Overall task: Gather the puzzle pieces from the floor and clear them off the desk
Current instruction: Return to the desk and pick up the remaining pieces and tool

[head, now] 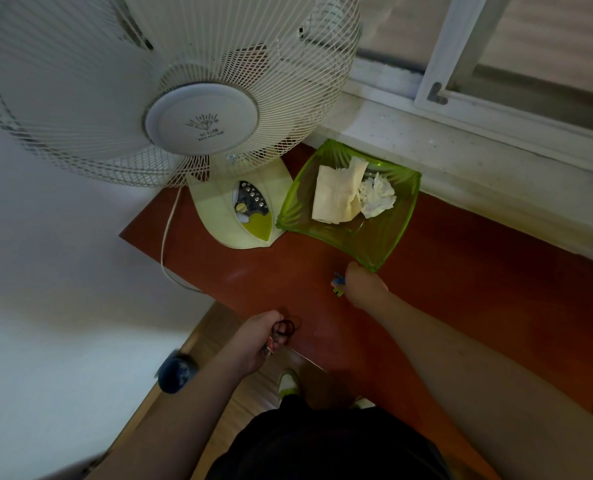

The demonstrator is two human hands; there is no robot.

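My right hand (364, 285) rests on the red-brown desk (461, 271) just below the corner of a green tray, its fingers curled round small blue and green puzzle pieces (337, 284) that stick out on its left side. Near the desk's left front edge, my left hand (257, 341) grips a few small things: a black looped hair tie (286, 325) and a small reddish piece (269, 346). I cannot tell exactly what the reddish piece is.
A translucent green tray (381, 237) holds folded paper (336, 195) and a crumpled tissue (376, 197). A white fan (170, 88) with its base (232, 216) stands at the desk's back left, its cord (165, 244) hanging. A window sill (461, 157) runs behind. Wooden floor (198, 344) lies below.
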